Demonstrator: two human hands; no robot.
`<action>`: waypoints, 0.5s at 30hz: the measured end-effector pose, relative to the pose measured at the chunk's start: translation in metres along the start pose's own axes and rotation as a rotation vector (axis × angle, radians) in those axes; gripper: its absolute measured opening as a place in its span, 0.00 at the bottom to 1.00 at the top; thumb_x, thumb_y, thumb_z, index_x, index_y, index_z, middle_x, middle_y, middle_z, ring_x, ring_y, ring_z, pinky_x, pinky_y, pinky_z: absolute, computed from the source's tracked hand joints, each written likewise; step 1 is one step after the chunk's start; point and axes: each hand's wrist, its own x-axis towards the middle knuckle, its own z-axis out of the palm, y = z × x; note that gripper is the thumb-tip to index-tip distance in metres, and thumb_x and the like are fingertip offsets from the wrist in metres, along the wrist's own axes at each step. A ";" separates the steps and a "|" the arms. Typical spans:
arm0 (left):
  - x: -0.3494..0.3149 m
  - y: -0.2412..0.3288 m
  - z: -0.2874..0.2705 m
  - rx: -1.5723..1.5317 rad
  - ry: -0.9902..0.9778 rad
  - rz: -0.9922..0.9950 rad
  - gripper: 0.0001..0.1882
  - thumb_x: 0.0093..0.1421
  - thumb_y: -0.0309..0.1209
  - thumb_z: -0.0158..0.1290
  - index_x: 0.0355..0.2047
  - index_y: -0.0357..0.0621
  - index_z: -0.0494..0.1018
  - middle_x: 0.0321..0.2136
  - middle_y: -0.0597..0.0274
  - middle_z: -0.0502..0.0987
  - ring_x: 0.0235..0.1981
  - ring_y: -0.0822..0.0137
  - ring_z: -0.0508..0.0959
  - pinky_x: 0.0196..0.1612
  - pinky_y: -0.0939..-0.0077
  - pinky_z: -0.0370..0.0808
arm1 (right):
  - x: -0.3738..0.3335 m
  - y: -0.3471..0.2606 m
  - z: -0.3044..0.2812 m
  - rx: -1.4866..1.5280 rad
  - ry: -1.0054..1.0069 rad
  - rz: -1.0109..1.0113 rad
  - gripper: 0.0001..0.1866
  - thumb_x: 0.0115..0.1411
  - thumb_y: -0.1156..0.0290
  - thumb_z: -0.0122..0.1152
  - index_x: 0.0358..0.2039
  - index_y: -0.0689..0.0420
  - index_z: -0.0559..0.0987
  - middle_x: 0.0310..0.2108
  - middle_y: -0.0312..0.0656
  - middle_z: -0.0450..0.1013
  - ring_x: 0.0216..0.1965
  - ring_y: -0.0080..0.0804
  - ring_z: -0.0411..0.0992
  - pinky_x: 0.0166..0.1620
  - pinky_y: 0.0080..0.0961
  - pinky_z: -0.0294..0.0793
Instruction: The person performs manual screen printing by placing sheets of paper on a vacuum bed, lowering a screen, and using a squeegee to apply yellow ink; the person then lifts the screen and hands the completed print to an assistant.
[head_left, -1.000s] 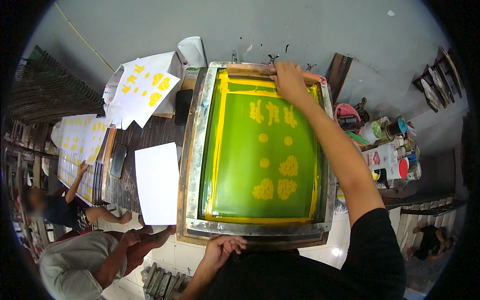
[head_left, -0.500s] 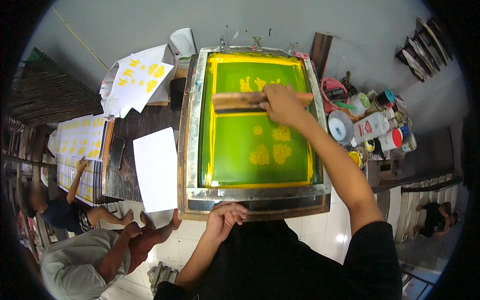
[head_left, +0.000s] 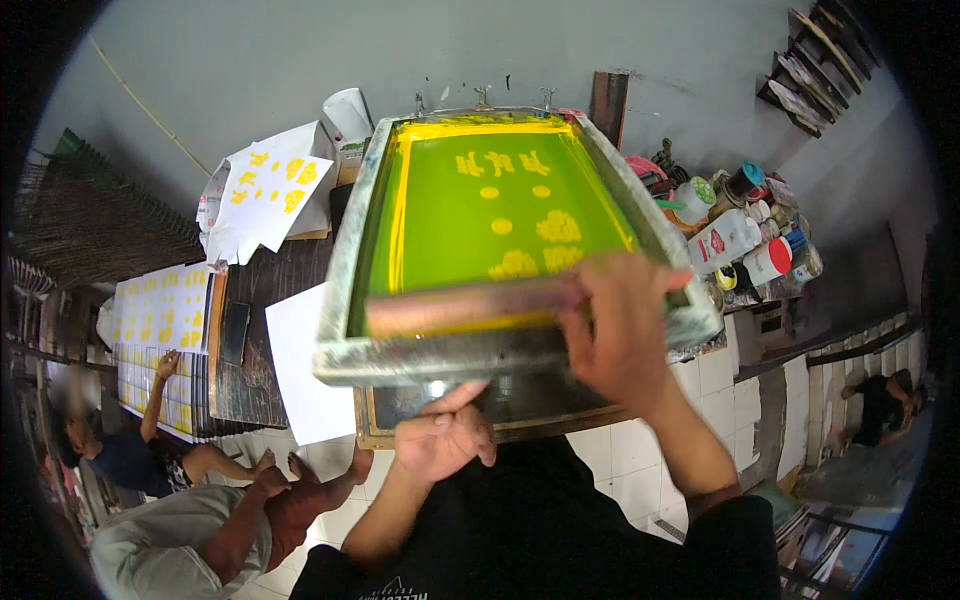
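A screen-printing frame [head_left: 348, 240] with green mesh and yellow ink along its edges is tilted, its near end raised off the dark base board [head_left: 520, 395]. Light yellow motifs show in the mesh. My right hand [head_left: 622, 325], somewhat blurred, grips a wooden squeegee [head_left: 450, 308] lying crosswise at the frame's near end; that hand is also by the near right rim. Below the near rim, at the base's front edge, is my left hand [head_left: 447, 440], palm up. One finger stretches toward the gap under the frame, the others are loosely bent, and nothing shows in it.
White sheets [head_left: 296, 365] lie left of the base, and a yellow-printed sheet [head_left: 268, 195] rests farther back. Ink jars and bottles [head_left: 725, 240] crowd the right side. Two people are at the left, one touching printed sheets on a rack [head_left: 160, 305]; another person [head_left: 885, 405] sits far right.
My right hand has drawn the squeegee from the far part of the mesh to the near end. The frame's near end has risen from the base. My left hand has turned slightly, one finger extending.
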 end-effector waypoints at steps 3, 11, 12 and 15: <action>0.050 0.035 0.010 0.384 -0.065 0.036 0.29 0.69 0.32 0.47 0.67 0.30 0.61 0.41 0.42 0.81 0.44 0.46 0.80 0.49 0.53 0.76 | 0.072 0.014 -0.031 -0.102 0.152 -0.095 0.16 0.55 0.76 0.66 0.44 0.61 0.74 0.39 0.46 0.73 0.42 0.49 0.70 0.48 0.41 0.66; 0.089 0.092 -0.081 2.576 0.999 -0.018 0.65 0.54 0.64 0.61 0.74 0.35 0.39 0.74 0.34 0.39 0.76 0.41 0.37 0.73 0.38 0.31 | 0.225 0.061 -0.061 -0.129 0.106 0.081 0.15 0.68 0.66 0.53 0.46 0.65 0.77 0.41 0.52 0.78 0.41 0.40 0.75 0.48 0.40 0.76; 0.077 0.098 -0.081 2.545 1.093 -0.089 0.68 0.51 0.66 0.61 0.74 0.35 0.38 0.75 0.36 0.37 0.76 0.42 0.37 0.72 0.36 0.31 | 0.235 0.043 -0.065 -0.103 0.051 0.184 0.15 0.68 0.66 0.54 0.47 0.65 0.77 0.42 0.52 0.78 0.44 0.42 0.75 0.50 0.41 0.75; 0.042 0.128 -0.072 2.333 1.194 -0.287 0.63 0.50 0.61 0.66 0.72 0.33 0.47 0.70 0.35 0.51 0.73 0.42 0.46 0.72 0.41 0.38 | 0.248 0.005 -0.083 -0.113 -0.010 0.340 0.17 0.67 0.64 0.57 0.48 0.66 0.76 0.47 0.53 0.77 0.49 0.44 0.75 0.54 0.42 0.73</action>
